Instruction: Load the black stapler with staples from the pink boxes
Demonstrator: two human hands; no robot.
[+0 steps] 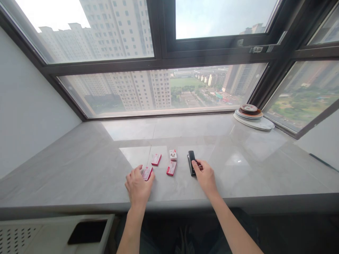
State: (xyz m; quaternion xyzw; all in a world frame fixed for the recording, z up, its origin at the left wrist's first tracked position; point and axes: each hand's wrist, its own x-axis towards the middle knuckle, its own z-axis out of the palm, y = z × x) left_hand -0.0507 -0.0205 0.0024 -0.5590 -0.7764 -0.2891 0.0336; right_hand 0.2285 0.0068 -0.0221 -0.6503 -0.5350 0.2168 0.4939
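My left hand (139,185) is curved around a small red-and-white box (147,173) on the windowsill, thumb at its right edge and fingers at its left. Just beyond lies a similar red-and-white box (156,159). Between my two hands is another red-and-white box (171,168), with a white box (173,155) bearing a dark printed picture right behind it. The print on the boxes is too small to read. On the right, a black stapler (191,163) rests on the sill, pointing away from me. My right hand (206,176) grips its right side, thumb on top.
A stack of plates (250,115) stands in the far right corner by the window frame (159,63). The sill's front edge (180,204) runs before me. Below it at left is a pale perforated unit (53,229) with a dark panel. A white wall (29,102) bounds the left side.
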